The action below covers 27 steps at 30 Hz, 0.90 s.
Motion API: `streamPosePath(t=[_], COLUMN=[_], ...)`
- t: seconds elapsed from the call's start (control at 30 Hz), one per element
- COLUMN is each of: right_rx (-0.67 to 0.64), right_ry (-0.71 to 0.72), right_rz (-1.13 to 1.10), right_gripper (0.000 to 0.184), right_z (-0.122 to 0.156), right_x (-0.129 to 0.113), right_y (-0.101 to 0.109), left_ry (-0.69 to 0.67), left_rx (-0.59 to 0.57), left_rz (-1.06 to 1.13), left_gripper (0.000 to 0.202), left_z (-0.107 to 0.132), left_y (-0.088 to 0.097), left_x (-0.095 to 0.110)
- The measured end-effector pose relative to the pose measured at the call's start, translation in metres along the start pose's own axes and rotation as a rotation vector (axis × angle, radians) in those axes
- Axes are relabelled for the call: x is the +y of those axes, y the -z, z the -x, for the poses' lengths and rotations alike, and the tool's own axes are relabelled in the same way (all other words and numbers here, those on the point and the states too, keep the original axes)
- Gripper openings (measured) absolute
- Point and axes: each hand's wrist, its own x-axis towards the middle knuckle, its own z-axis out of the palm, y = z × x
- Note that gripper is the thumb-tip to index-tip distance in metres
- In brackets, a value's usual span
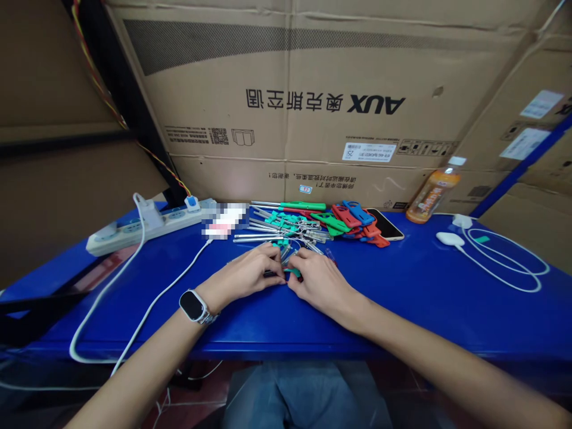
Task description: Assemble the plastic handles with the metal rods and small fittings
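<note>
My left hand (257,269), with a smartwatch (193,305) on its wrist, is closed in a pinch near the middle of the table. What lies between its fingertips is mostly hidden. My right hand (318,284) almost meets it, its thumb and fingers closed on a small green plastic part (294,272). Just beyond both hands is a pile of thin metal tubes (254,237) with teal plastic pieces. Long green-handled lighters (304,206) lie behind the tubes. Flat plastic handle pieces in green, red and blue (356,212) are heaped to the right.
A phone (388,225) lies beside the handle pieces. Farther right stand a tilted orange drink bottle (432,193) and a white charger with its coiled cable (450,239). At left, a power strip (120,237) has white cables running over the blue table (384,322). Cardboard (214,77) walls the back.
</note>
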Motion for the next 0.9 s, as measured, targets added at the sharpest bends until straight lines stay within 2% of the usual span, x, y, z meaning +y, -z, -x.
streamPosePath(t=[0.43, 0.9], right_rx=[-0.017, -0.06], right_ry=[-0.01, -0.032], right_rz=[-0.02, 0.1], right_gripper=[0.018, 0.021], right_z=[-0.0011, -0.0037], right_x=[0.0043, -0.0048], right_y=[0.0012, 0.0067], left_ry=[-0.011, -0.042], left_rx=[-0.007, 0.004], left_rz=[-0.032, -0.056], left_gripper=[0.014, 0.016], left_z=[-0.0001, -0.0007], left_y=[-0.0014, -0.0034], left_x=[0.0001, -0.005])
